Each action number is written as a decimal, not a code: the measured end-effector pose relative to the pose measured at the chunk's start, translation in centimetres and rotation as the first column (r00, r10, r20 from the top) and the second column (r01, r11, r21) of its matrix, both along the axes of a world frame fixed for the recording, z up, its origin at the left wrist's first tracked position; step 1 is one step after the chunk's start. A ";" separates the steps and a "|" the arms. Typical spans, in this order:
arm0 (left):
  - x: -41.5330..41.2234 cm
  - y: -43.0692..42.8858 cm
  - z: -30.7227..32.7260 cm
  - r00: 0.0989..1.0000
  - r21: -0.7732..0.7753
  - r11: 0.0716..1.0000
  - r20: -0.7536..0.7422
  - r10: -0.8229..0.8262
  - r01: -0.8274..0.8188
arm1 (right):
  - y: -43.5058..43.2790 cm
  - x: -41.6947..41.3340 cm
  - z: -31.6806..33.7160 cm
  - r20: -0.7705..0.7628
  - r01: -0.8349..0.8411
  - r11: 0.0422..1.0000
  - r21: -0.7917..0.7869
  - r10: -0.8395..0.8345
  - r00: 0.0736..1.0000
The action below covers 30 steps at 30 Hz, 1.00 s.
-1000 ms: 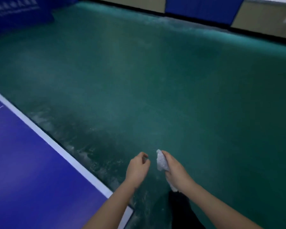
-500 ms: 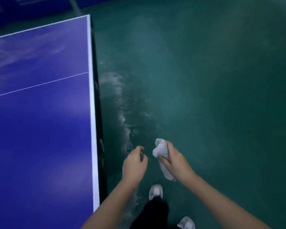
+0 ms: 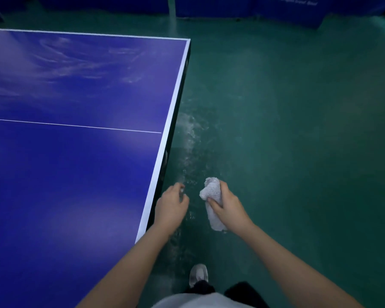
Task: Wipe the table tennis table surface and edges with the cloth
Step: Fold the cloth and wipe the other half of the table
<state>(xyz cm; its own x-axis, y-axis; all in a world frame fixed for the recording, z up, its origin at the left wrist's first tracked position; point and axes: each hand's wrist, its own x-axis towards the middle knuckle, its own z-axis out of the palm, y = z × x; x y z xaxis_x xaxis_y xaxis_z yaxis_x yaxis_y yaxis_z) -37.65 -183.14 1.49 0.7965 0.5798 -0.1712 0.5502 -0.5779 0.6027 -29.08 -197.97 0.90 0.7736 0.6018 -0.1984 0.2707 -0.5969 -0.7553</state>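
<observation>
The blue table tennis table (image 3: 76, 163) with white edge lines fills the left of the view; pale smear marks streak its far half. My right hand (image 3: 228, 204) grips a bunched white cloth (image 3: 212, 192) over the green floor, just right of the table's end edge. My left hand (image 3: 170, 205) hovers beside that edge with fingers loosely curled and thumb near fingertips, holding nothing that I can see. Neither hand touches the table.
Green floor (image 3: 298, 130) stretches to the right, with a wet, scuffed patch beside the table edge. Blue barrier boards (image 3: 276, 7) line the far side. My shoe (image 3: 198, 275) stands on the floor below the hands.
The view has swung left, bringing much more of the table and its far corner into sight. Both hands stay close together, the right still gripping the cloth.
</observation>
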 end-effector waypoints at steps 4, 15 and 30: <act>5.6 4.0 0.5 1.000 -0.003 1.000 0.012 0.028 -0.028 | 4.6 5.6 -0.3 -0.174 0.112 0.992 0.065 -0.099 0.980; 17.3 17.5 -2.4 0.900 -0.015 0.905 0.104 0.424 -0.425 | 21.7 23.2 -0.6 -0.289 -0.084 0.978 0.192 0.138 0.947; 19.4 25.4 -3.6 0.284 0.209 0.274 0.023 0.958 -0.939 | 38.8 28.3 -3.5 0.164 -0.889 -0.099 -0.448 0.968 -0.190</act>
